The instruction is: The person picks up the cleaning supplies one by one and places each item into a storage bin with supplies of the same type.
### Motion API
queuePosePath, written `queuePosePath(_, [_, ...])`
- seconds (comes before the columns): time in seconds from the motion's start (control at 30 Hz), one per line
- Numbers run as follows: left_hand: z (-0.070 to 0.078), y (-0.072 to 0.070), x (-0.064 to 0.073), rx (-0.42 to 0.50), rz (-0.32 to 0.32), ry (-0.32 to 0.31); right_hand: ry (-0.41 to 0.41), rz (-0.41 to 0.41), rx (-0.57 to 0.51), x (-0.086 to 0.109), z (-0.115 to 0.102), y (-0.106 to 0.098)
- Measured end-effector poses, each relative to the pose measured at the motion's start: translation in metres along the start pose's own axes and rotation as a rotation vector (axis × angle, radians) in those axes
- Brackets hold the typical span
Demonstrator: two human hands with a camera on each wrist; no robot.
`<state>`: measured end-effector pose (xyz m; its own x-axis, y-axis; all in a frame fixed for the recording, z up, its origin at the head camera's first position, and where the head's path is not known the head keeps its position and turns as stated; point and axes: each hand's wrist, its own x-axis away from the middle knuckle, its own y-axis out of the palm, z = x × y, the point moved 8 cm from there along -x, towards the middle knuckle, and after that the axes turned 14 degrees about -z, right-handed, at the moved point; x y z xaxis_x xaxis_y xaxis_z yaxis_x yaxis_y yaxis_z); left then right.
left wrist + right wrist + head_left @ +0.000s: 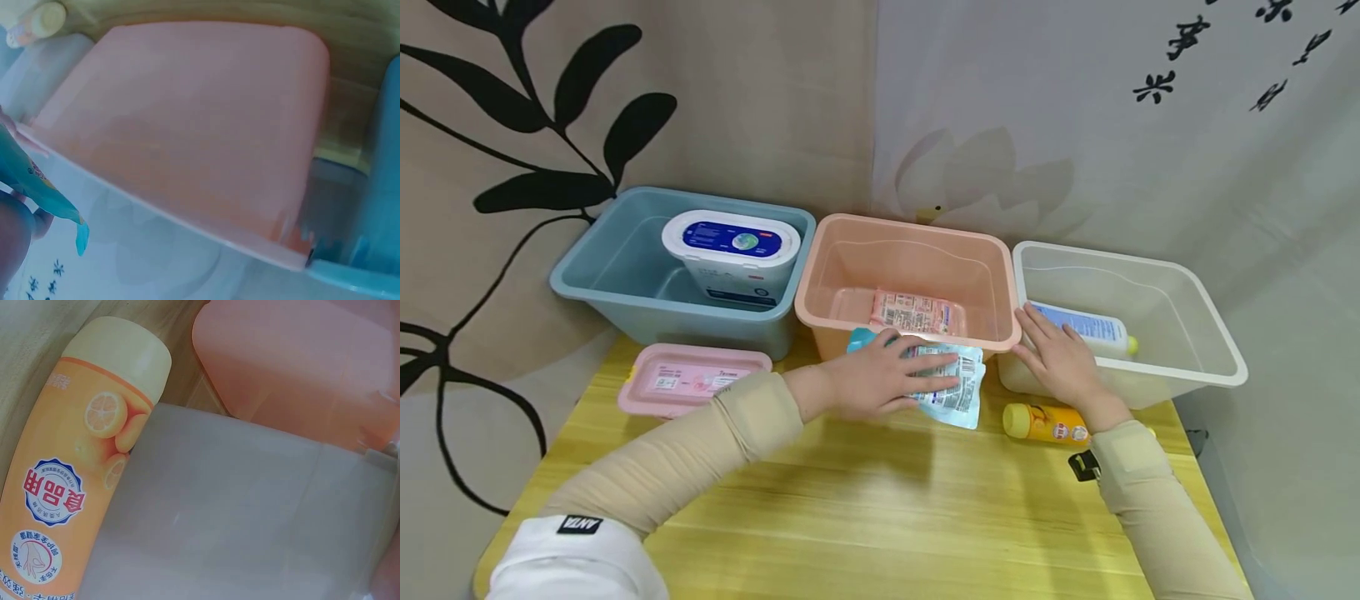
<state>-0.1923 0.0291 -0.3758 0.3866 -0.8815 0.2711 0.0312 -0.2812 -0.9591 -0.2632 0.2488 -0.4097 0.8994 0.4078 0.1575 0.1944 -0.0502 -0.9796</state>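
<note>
At the near wall of the orange bin (917,227), the left hand (876,377) holds a blue bag (964,385), its fingers spread over the printed face; it seems pinched against the thumb, which I see only poorly. The right hand (1063,360) rests on the rim of the white bin (1165,302), its fingers apart and, as I see, pinching nothing. I judge that the step in hand is bringing the bag to the orange bin, where a pink packet (917,313) already lies; the next move would call for lifting it over the rim and letting go. The bag looks soft and shiny; the bins look of smooth, stiff plastic with rounded corners.
</note>
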Motion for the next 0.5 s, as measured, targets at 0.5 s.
queuePosePath(0.5, [-0.026, -0.022, 0.002, 0.056, 0.018, -0.058, 0.002, -0.010, -0.014, 0.000, 0.000, -0.001])
